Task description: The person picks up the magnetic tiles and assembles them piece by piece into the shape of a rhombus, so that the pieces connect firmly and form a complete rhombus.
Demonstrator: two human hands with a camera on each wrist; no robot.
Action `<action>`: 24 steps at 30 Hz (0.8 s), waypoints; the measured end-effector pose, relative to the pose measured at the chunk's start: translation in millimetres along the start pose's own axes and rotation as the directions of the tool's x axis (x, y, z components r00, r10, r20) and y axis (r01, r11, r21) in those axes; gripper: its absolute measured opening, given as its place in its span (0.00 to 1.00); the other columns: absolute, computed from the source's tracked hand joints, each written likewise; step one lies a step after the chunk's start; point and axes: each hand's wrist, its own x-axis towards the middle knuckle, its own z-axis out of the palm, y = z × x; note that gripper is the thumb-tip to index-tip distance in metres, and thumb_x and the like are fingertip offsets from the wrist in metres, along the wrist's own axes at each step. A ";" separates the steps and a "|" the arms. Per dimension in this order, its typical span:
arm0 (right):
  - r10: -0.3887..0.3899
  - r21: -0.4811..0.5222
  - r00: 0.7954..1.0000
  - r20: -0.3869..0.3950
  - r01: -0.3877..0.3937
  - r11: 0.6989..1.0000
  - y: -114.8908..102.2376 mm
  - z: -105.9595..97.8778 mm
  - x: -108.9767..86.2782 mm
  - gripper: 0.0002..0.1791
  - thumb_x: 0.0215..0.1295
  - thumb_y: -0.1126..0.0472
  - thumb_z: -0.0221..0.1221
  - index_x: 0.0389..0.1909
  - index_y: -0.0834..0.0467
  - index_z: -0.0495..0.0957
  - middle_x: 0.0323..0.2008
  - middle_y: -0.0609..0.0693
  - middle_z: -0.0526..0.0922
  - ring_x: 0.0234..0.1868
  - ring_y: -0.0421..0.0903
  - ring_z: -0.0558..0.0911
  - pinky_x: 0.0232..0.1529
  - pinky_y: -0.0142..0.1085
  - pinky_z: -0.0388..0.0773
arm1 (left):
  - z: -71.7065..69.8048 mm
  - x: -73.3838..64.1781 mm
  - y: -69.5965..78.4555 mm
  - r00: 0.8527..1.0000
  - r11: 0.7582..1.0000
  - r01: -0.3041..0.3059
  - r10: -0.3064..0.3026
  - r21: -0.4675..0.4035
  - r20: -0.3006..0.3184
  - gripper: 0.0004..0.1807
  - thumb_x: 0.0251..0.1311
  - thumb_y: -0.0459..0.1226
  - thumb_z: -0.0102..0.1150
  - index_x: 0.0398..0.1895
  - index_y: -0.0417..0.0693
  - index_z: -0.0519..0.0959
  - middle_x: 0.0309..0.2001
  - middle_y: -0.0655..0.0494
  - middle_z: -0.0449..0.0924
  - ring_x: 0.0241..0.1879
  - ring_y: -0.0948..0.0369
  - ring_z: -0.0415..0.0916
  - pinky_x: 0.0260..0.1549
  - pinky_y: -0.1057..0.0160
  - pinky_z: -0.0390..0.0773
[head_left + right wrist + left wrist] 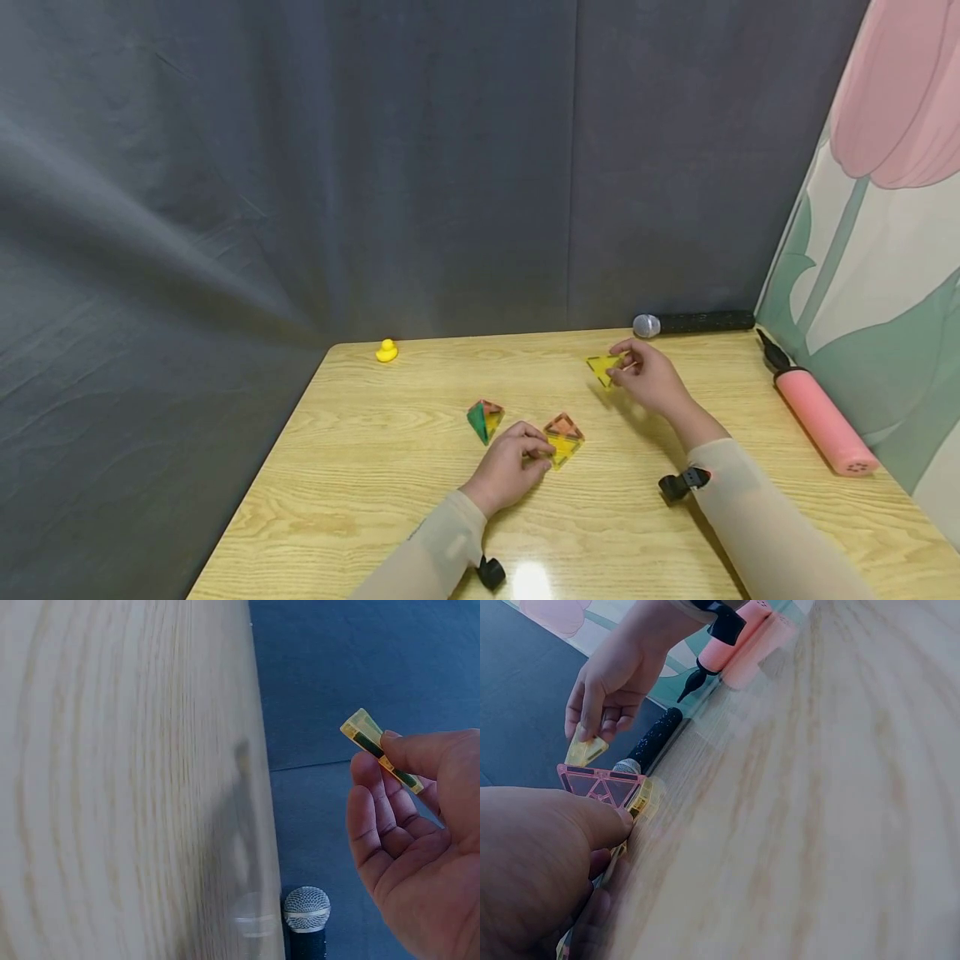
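Note:
My right hand (pixel 647 379) pinches a yellow triangular magnetic tile (pixel 602 368) above the table. In the right wrist view the yellow tile (pixel 381 754) is seen nearly edge-on between thumb and fingers. Lower and to the left, my left hand (pixel 510 467) pinches the yellow tile (pixel 564 448) of a small assembly on the table. A red-orange tile (pixel 564 426) joins it there; the left wrist view shows this tile (pixel 600 785) tilted up, with the left thumb at the yellow edge. Just left of it stands another tile assembly (pixel 486 419) in green, red and yellow.
A yellow rubber duck (pixel 386 351) sits at the table's back left. A black microphone (pixel 693 322) lies along the back edge, and a pink hand pump (pixel 825 421) lies at the right. A dark curtain (pixel 457 167) hangs behind the wooden table (pixel 315 475).

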 end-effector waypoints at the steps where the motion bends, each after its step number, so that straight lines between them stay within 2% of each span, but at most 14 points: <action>1: -0.003 0.006 1.000 -0.004 0.003 1.000 -0.8 -0.6 -1.6 0.17 0.70 0.67 0.66 0.57 0.63 0.77 0.39 0.60 0.79 0.32 0.49 0.81 0.29 0.35 0.80 | -0.1 0.1 0.2 1.000 1.000 -0.002 0.002 0.001 -0.002 0.10 0.71 0.36 0.67 0.52 0.51 0.89 0.52 0.65 0.76 0.45 0.70 0.76 0.44 0.73 0.79; 13: -0.005 0.028 1.000 -0.007 0.005 1.000 -5.9 -8.9 -8.4 0.20 0.70 0.63 0.68 0.61 0.61 0.79 0.42 0.58 0.82 0.37 0.51 0.83 0.35 0.35 0.82 | -0.4 -0.5 1.7 1.000 1.000 -0.001 0.001 -0.007 -0.003 0.10 0.71 0.36 0.67 0.52 0.50 0.89 0.52 0.65 0.76 0.45 0.70 0.75 0.45 0.72 0.79; 20: 0.021 0.094 1.000 0.015 -0.023 0.995 -11.7 -18.3 -11.2 0.18 0.67 0.61 0.72 0.53 0.67 0.82 0.41 0.59 0.84 0.38 0.44 0.82 0.35 0.30 0.82 | -0.2 -0.3 0.8 1.000 1.000 -0.003 0.003 -0.012 -0.006 0.10 0.70 0.36 0.68 0.52 0.50 0.89 0.51 0.66 0.76 0.45 0.71 0.75 0.45 0.72 0.79; 24: 0.027 0.079 0.999 0.017 -0.029 0.996 -10.3 -20.8 -11.6 0.17 0.66 0.60 0.73 0.49 0.66 0.83 0.40 0.57 0.84 0.37 0.43 0.82 0.35 0.31 0.82 | 0.3 -0.7 -0.4 1.000 1.000 0.011 -0.011 -0.017 -0.001 0.10 0.71 0.36 0.68 0.52 0.51 0.89 0.51 0.67 0.75 0.45 0.70 0.75 0.45 0.73 0.79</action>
